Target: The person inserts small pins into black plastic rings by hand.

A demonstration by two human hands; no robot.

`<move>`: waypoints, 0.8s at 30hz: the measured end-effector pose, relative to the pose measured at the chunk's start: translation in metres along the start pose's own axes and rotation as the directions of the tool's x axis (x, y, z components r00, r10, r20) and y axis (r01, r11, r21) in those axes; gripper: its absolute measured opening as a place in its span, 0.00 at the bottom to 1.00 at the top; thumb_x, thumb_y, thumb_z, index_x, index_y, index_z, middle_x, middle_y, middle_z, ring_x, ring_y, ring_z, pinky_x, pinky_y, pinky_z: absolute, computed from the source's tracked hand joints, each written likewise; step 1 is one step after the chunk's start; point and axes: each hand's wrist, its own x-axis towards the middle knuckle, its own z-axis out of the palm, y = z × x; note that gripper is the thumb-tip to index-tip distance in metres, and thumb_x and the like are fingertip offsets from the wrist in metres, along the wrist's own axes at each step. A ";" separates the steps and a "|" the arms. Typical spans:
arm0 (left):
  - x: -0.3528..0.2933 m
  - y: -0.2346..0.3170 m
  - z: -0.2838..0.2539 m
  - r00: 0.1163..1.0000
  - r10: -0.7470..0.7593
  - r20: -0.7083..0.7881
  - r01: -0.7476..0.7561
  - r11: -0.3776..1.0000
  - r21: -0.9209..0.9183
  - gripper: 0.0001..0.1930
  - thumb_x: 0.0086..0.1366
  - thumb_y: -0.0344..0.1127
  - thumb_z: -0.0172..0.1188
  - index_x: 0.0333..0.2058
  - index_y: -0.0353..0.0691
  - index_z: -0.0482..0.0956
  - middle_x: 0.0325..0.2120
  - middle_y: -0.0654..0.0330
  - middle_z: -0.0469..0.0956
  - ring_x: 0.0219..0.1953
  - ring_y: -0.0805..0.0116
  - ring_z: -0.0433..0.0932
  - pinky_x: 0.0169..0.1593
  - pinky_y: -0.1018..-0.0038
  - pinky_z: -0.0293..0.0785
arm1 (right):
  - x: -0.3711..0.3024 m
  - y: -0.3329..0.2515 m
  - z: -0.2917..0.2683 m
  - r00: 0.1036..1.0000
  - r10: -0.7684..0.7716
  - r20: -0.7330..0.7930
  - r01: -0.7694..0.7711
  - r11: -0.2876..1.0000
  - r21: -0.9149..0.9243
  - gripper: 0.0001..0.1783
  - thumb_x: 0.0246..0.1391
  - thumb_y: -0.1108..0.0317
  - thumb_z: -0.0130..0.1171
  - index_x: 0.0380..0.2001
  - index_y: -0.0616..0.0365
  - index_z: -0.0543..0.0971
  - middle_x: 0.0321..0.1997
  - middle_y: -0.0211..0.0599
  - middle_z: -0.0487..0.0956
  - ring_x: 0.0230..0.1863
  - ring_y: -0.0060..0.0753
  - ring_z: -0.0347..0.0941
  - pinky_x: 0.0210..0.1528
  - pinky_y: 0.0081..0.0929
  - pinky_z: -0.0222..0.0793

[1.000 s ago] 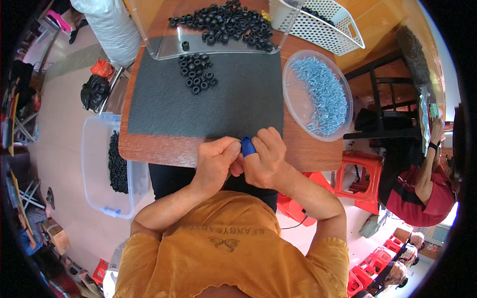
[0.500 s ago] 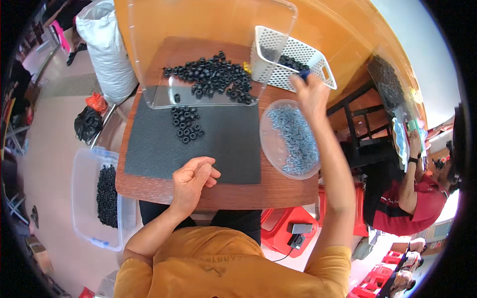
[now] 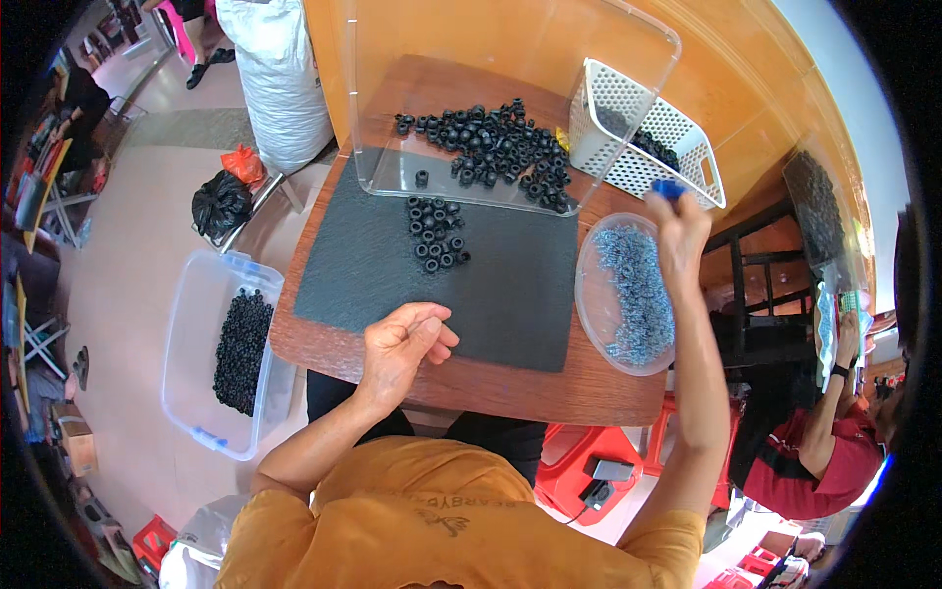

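Note:
My right hand (image 3: 679,231) is closed round a small blue object (image 3: 669,188) whose kind I cannot make out. It is held at the near wall of a white perforated basket (image 3: 613,162) containing small black pieces (image 3: 655,149). Below that hand lies a round clear tub (image 3: 596,324) of small bluish metallic pieces (image 3: 636,294). My left hand (image 3: 404,348) hovers at the near edge of a dark mat (image 3: 510,304), fingers curled and thumb pressed in; anything inside is hidden. Beyond it, several black rings (image 3: 437,236) sit grouped on the mat.
A clear bin (image 3: 368,182) lies tipped on the brown table (image 3: 549,393), black rings (image 3: 500,142) spilling from it. On the floor at left stands another clear bin (image 3: 186,353). A white sack (image 3: 285,88) is behind it. A person in red (image 3: 814,461) works at right.
The whole scene has shifted right in the picture as my head turned. My right hand stays by the basket with the blue object; my left hand keeps its curled pose near the mat's edge.

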 end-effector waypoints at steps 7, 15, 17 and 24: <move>-0.021 0.041 0.010 0.978 0.111 0.176 -0.122 0.991 0.054 0.12 0.65 0.29 0.52 0.45 0.31 0.73 0.31 0.56 0.79 0.31 0.76 0.76 0.36 0.81 0.74 | -0.109 -0.074 -0.018 0.987 -0.089 0.135 0.007 0.858 0.514 0.10 0.45 0.76 0.60 0.35 0.64 0.77 0.34 0.37 0.77 0.33 0.26 0.72 0.35 0.21 0.66; -0.056 0.116 0.029 0.607 0.487 0.628 -0.555 0.825 -0.103 0.14 0.55 0.21 0.56 0.42 0.27 0.75 0.31 0.48 0.79 0.31 0.63 0.80 0.33 0.76 0.76 | -0.135 -0.100 -0.070 0.851 -0.343 -0.397 0.509 0.726 0.463 0.54 0.39 0.32 0.59 0.55 0.72 0.64 0.55 0.65 0.67 0.52 0.46 0.68 0.45 0.28 0.65; -0.087 0.108 0.033 0.618 0.462 0.636 -0.524 0.845 -0.106 0.13 0.55 0.22 0.56 0.41 0.28 0.75 0.31 0.49 0.79 0.31 0.62 0.79 0.33 0.75 0.76 | -0.143 -0.096 -0.070 0.859 -0.324 -0.397 0.494 0.730 0.473 0.53 0.40 0.32 0.58 0.55 0.72 0.64 0.55 0.65 0.67 0.52 0.46 0.68 0.45 0.28 0.65; -0.087 0.110 0.052 0.638 0.396 0.660 -0.425 0.896 -0.127 0.11 0.56 0.24 0.55 0.39 0.29 0.74 0.31 0.49 0.79 0.30 0.62 0.79 0.33 0.74 0.76 | -0.168 -0.098 -0.078 0.873 -0.275 -0.404 0.462 0.735 0.497 0.51 0.41 0.35 0.57 0.54 0.72 0.64 0.55 0.64 0.67 0.52 0.46 0.68 0.46 0.30 0.65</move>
